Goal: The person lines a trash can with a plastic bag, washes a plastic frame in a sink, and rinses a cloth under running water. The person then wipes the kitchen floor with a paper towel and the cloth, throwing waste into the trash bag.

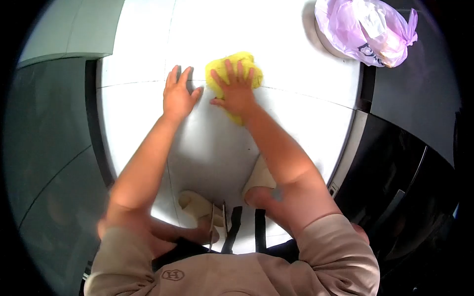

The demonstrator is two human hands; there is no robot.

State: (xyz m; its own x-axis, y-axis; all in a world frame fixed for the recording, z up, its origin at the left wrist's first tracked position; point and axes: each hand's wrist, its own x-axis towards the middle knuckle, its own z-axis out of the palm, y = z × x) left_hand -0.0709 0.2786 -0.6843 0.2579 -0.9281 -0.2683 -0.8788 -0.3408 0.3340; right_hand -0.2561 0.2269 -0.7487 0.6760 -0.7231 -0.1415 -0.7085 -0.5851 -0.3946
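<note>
A yellow cloth [215, 66] lies bunched on the white tiled floor [212, 143]. On top of it my right hand [238, 91] rests flat with its fingers spread, the thumb side reaching past the cloth's left edge. To the left of the cloth, and apart from it, my left hand [178, 98] is on the bare tiles, fingers apart and nothing held.
At the upper right stands a round bin [333, 44] with a pink plastic bag [345, 22]. Dark glossy cabinets [395, 163] border the floor on the right, grey-green ones [49, 118] on the left. My beige slippers [196, 203] are below my arms.
</note>
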